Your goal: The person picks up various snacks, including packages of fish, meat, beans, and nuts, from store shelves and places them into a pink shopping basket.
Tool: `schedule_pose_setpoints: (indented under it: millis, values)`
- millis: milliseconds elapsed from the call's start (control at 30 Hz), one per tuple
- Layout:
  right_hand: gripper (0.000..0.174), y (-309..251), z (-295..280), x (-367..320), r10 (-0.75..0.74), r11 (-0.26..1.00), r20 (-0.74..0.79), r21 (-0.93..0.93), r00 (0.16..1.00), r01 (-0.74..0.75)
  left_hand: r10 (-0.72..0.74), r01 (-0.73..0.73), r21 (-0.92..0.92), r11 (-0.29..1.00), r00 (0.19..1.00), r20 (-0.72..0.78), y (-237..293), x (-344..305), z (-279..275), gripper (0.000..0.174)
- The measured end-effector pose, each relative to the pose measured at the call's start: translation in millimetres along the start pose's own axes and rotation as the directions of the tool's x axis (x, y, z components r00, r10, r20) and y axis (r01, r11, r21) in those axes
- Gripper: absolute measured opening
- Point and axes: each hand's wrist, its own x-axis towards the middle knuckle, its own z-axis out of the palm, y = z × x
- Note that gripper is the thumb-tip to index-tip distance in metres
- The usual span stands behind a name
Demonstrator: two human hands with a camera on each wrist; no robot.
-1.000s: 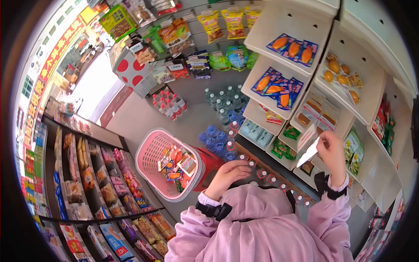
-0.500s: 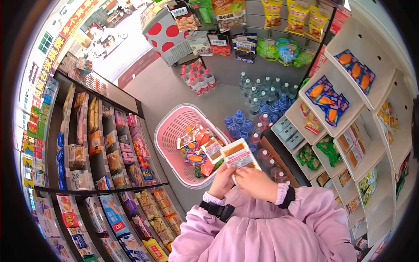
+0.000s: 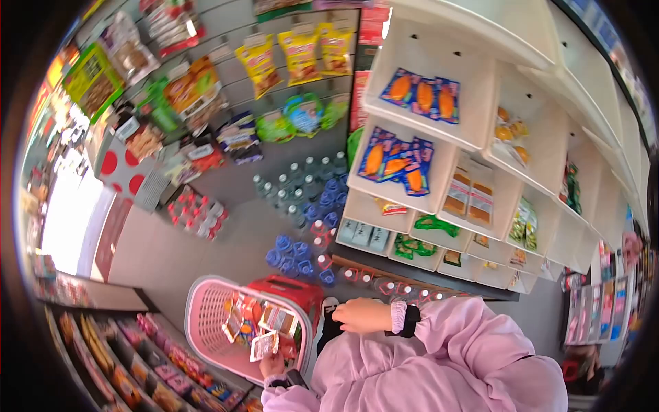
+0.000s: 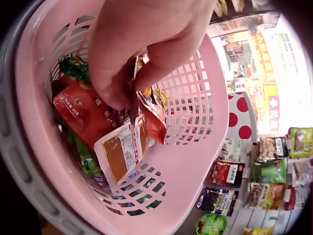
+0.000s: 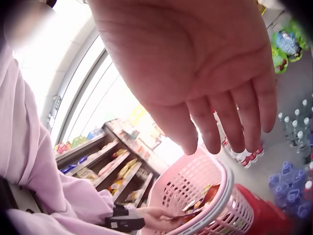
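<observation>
One flat packet (image 3: 263,345), latticed pink basket (image 3: 205,317)

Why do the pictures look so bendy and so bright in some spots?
Head view: the white shelves bow, probably from a wide lens; the doorway glares white; the lower-left snacks are blurry. Left wrist view: bright glare at upper right, dark corners. Right wrist view: the right hand looks dim against brightness behind.

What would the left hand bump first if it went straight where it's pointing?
Probably the brown-and-white pack in the pink basket, just past the packet the left hand pinches, but depth is hard to judge.
</observation>
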Motion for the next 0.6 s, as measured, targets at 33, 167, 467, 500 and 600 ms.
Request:
schedule_pose_setpoints:
  millis: [33, 167, 467, 500, 600]
  values:
    - [0.018, 4.6, -4.0, -5.5, 0.036, 0.999, -0.056, 0.014, 0.998, -0.036, 0.140, -0.165, 0.316, 0.934, 0.985, 0.101, -5.2, 9.5, -12.5, 0.019]
    - [0.018, 19.2, -34.4, -34.7, 0.177, 0.976, -0.146, 0.155, 0.973, -0.154, -0.035, 0.040, 0.044, 0.998, 0.994, -0.105, -0.8, 1.2, -2.0, 0.023]
    - [0.016, 38.9, -105.1, -102.5, 0.328, 0.943, -0.484, 0.213, 0.811, -0.255, 0.136, -0.287, 0.461, 0.840, 0.933, 0.333, -32.5, -115.5, 139.8, 0.027]
    - [0.016, 43.5, -107.2, -109.7, 0.321, 0.946, -0.521, 0.212, 0.791, -0.244, 0.124, -0.323, 0.483, 0.814, 0.909, 0.399, -40.2, -127.9, 159.7, 0.027]
    - [0.017, 49.6, -116.8, -145.2, 0.325, 0.945, -0.634, 0.195, 0.701, -0.262, 0.058, -0.395, 0.538, 0.744, 0.842, 0.537, -70.2, -157.4, 208.9, 0.025]
